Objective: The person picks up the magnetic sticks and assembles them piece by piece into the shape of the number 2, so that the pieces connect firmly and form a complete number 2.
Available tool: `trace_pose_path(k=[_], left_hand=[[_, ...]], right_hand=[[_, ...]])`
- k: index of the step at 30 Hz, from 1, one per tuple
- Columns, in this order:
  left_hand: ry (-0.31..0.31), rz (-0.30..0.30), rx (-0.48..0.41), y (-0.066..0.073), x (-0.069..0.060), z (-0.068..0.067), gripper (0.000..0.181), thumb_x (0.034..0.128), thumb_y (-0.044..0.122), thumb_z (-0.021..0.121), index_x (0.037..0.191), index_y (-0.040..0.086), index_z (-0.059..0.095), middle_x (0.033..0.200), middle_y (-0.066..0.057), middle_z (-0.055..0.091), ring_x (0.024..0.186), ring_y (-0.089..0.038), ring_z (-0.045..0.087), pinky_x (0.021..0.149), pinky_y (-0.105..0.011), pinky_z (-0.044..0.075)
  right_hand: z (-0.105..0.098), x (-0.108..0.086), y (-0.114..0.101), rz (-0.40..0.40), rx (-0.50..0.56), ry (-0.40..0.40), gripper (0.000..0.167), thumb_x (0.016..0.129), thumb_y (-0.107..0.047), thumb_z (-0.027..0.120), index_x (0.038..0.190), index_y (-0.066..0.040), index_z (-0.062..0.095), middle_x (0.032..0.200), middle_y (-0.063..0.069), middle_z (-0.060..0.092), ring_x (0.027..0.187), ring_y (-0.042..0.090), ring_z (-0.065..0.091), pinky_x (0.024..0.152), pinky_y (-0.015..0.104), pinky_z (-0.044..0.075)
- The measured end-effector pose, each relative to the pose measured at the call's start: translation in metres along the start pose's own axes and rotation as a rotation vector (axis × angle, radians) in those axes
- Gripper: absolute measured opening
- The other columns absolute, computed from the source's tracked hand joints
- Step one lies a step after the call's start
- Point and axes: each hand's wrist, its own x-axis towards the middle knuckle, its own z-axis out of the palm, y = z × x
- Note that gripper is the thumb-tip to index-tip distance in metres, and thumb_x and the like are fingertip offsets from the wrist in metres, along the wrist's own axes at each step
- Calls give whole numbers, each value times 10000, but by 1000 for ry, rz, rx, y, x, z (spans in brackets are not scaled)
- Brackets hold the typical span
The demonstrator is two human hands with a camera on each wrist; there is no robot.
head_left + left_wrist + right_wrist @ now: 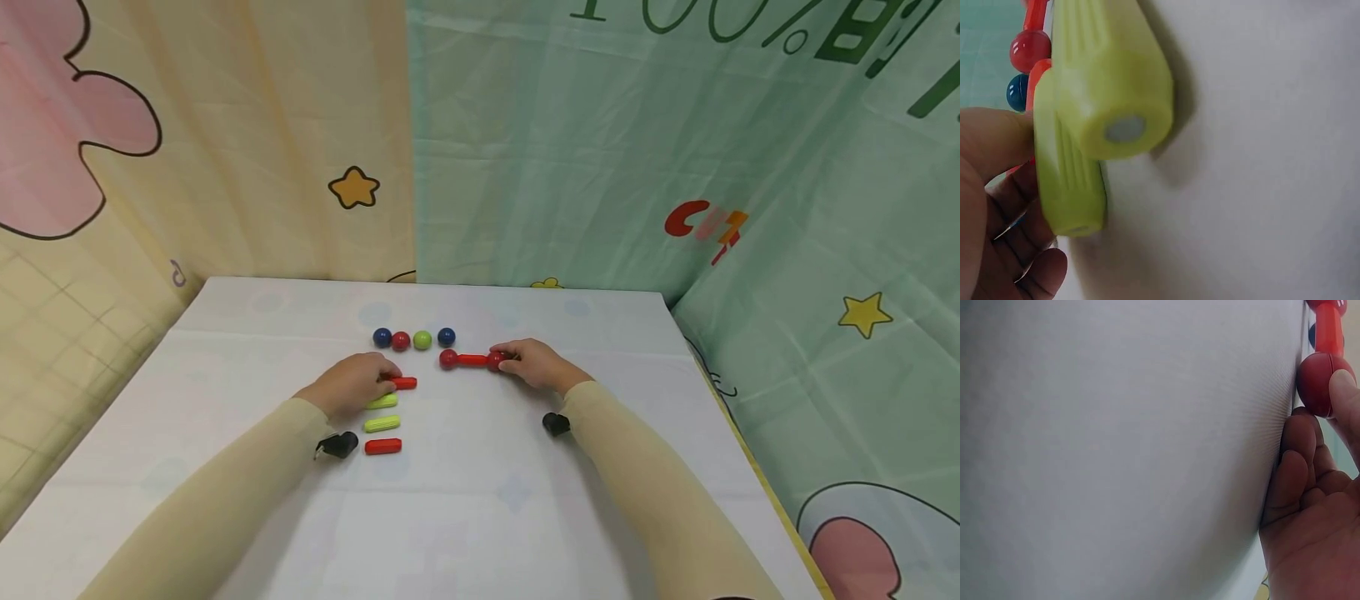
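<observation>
My left hand (354, 385) pinches one end of a short red rod (406, 383); its fingertips are partly hidden. Close below that hand lie two ribbed yellow-green rods (382, 423), one showing a grey disc in its end in the left wrist view, and another red rod (383, 447). My right hand (536, 364) grips the red ball (1317, 384) at the right end of a joined piece. That piece is a red rod (472, 361) with a second red ball (448, 359) on its left end.
Behind the hands, a row of balls lies on the white table (480, 517): a blue ball (382, 337), a red ball (401, 341), a green ball (422, 340) and another blue ball (447, 337). Printed curtains (525, 167) hang behind the table's back edge.
</observation>
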Motion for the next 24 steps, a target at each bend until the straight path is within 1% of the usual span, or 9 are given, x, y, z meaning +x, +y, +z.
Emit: trace_pose_path(k=[6,12,17,21,24], left_hand=[[29,10,31,18,-1,6,332,1031,267,679,1322,112,712,1160,-31,699,1048,-237,601,1007,-459,542],[56,18,61,31,6,17,313,1018,287,703,1274,113,743,1088,-21,723,984,-215,616,984,-442,559],[59,25,72,41,10,24,323,1016,296,704,1272,103,741,1082,-29,729,986,-215,626,1001,-452,562],[62,20,58,48,11,29,325,1021,291,693,1281,99,720,1092,-28,716,990,-208,622,1005,-446,564],[77,35,67,52,13,31,316,1029,273,676,1283,86,698,1109,-35,701,993,-204,616,1001,-443,564]], right_hand=[[-1,1,0,-7,17,-5,450,1064,-266,642,1509,-217,596,1455,81,642,1379,280,549,1209,496,410],[0,1,1,3,34,-2,445,1063,-269,644,1504,-228,602,1447,78,647,1359,276,554,1199,494,420],[0,1,1,11,45,3,434,1062,-266,643,1494,-232,612,1434,76,654,1343,273,558,1197,495,422],[0,1,2,5,39,6,437,1062,-270,644,1496,-222,610,1441,81,649,1347,275,559,1201,496,418],[1,2,3,8,33,7,443,1060,-272,648,1498,-222,608,1449,83,643,1346,279,557,1200,497,418]])
